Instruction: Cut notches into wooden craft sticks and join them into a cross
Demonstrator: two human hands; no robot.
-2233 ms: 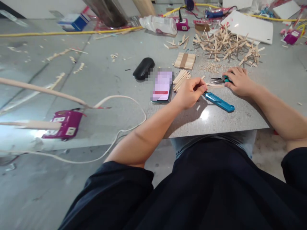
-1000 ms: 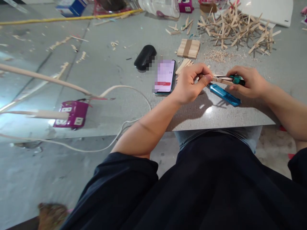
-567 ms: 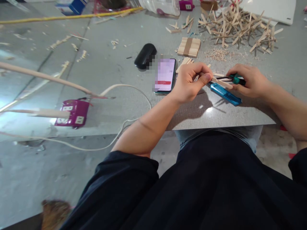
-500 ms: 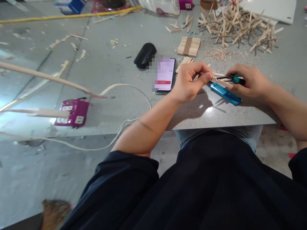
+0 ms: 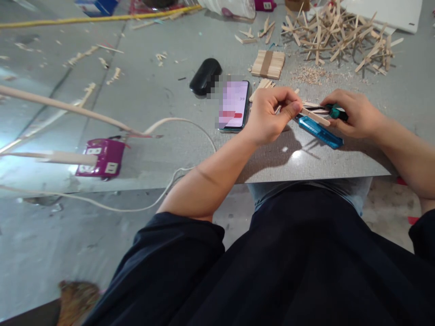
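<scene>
Between the thumb and forefinger of my left hand (image 5: 273, 115) is one end of a wooden craft stick (image 5: 316, 117), its rounded free end pointing right. My right hand (image 5: 353, 113) is closed round the green-and-black handles of a pair of pliers (image 5: 335, 111). Their metal jaws point left, close behind the stick; I cannot tell whether they touch it. Just below the stick lies a blue utility knife (image 5: 321, 132) on the grey table. More loose craft sticks (image 5: 263, 87) lie partly hidden behind my left hand.
A phone (image 5: 234, 105) and a black case (image 5: 205, 76) lie left of my hands. Behind are a banded stick bundle (image 5: 268, 64), wood crumbs (image 5: 311, 74) and a big stick pile (image 5: 336, 34). A purple socket box (image 5: 102, 157) and white cable (image 5: 185, 120) are at left.
The view has shifted very slightly. My hands, the craft stick and the pliers keep almost the same positions, with the pliers' jaws looking slightly changed in angle.
</scene>
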